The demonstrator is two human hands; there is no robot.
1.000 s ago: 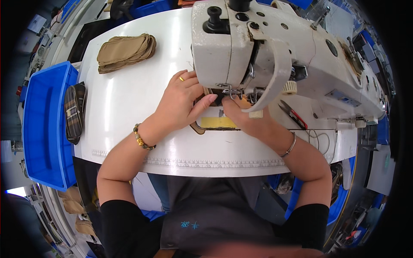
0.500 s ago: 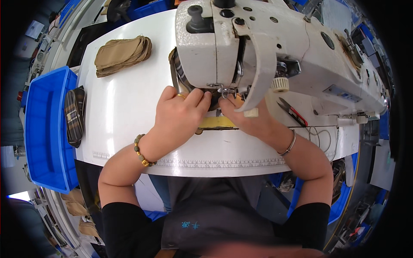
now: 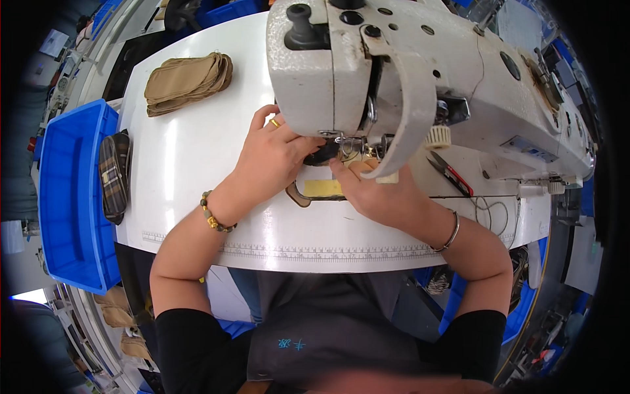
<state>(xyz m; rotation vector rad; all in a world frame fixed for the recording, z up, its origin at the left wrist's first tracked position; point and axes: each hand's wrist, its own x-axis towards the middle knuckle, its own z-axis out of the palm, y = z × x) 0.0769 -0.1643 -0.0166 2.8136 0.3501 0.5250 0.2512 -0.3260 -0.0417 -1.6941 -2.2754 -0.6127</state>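
Observation:
Under the presser foot of a white sewing machine (image 3: 338, 98) lies a dark fabric piece (image 3: 321, 153), mostly covered by my hands and the machine head. My left hand (image 3: 268, 157), with a ring and a beaded bracelet, has its thumb and fingers closed on the piece's left side. From the right, my right hand (image 3: 374, 194) presses its fingertips on the piece's near edge beside the needle area, fingers curled. A brown-edged part (image 3: 298, 196) shows below the hands, next to a yellow plate (image 3: 323, 188).
A stack of tan fabric pieces (image 3: 187, 82) lies at the far left of the white table (image 3: 197, 177). A plaid pouch (image 3: 115, 177) rests at the left edge by a blue bin (image 3: 75, 203). Red-handled thread snips (image 3: 451, 174) and a loose thread (image 3: 489, 213) are right.
My left hand has shifted left and its index finger has lifted and bent. The plaid and brown strip beside the machine head has gone from sight, while more of the brown-edged part shows.

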